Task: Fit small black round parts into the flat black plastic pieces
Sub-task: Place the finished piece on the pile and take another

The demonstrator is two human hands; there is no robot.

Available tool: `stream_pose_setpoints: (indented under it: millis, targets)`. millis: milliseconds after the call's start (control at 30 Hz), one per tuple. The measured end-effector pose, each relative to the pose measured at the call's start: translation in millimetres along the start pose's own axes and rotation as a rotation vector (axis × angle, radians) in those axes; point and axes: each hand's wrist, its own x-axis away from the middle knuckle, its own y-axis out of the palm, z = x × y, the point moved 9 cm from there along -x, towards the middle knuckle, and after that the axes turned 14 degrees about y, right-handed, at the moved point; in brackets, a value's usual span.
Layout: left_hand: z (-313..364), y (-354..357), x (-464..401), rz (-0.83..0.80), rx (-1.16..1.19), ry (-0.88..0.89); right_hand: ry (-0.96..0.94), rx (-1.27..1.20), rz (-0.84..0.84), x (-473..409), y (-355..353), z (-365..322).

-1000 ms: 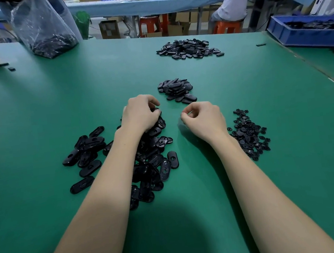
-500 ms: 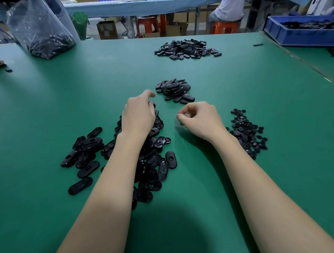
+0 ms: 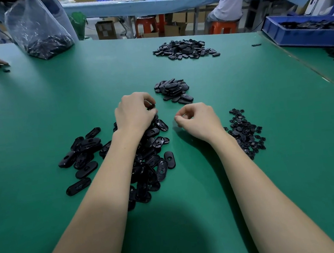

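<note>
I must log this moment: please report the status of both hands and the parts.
Left hand pinches a flat black piece. Right hand curled, contents hidden. Round parts beside right wrist. Nothing in the way.

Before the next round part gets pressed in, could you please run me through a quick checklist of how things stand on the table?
1. Flat piece in hand: the left hand pinches a small black piece at its fingertips; ok.
2. Round part in hand: the right hand has thumb and forefinger pinched together, but what they hold is too small to see; cannot tell.
3. Round parts supply: the pile of round parts lies just right of the right hand; ok.
4. Flat pieces supply: the pile of oblong flat pieces lies under the left forearm; ok.
5. Drop-off: the small heap just beyond the hands is unobstructed; ok.
</note>
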Motion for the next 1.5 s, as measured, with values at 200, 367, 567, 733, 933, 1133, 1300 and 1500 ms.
stream_pose_setpoints:
  millis: [200, 367, 567, 733, 933, 1133, 1300, 1500]
  targets:
    - [4.2, -7.0, -1.3, 0.035, -0.040, 0.011, -0.002, 0.000, -0.015, 0.6, -0.3, -0.7]
    - [20.3, 2.4, -2.6, 0.005, 0.168, 0.027, 0.009, -0.024, -0.086, -0.1, -9.9, -0.5]
    - [54.0, 47.6, 9.3, -0.181, 0.569, -0.016, 0.104, 0.179, -0.057, -6.9, -56.5, 17.6]
    - [62.7, 68.5, 19.0, -0.230, 0.878, -0.144, 0.278, 0.416, -0.044, -2.2, -86.6, 44.1]
    - [68.4, 76.1, 21.6, -0.263, 1.128, -0.277, 0.406, 0.454, -0.095, 8.2, -96.4, 57.1]
    - [71.8, 83.1, 27.2, -0.293, 1.205, -0.351, 0.417, 0.506, -0.039, 14.6, -96.2, 49.9]
    - [69.4, 80.5, 26.8, -0.300, 1.127, -0.327, 0.388, 0.514, -0.021, 15.8, -95.9, 45.6]
    - [63.1, 70.7, 22.1, -0.215, 1.058, -0.293, 0.301, 0.407, -0.060, 11.6, -88.2, 38.1]
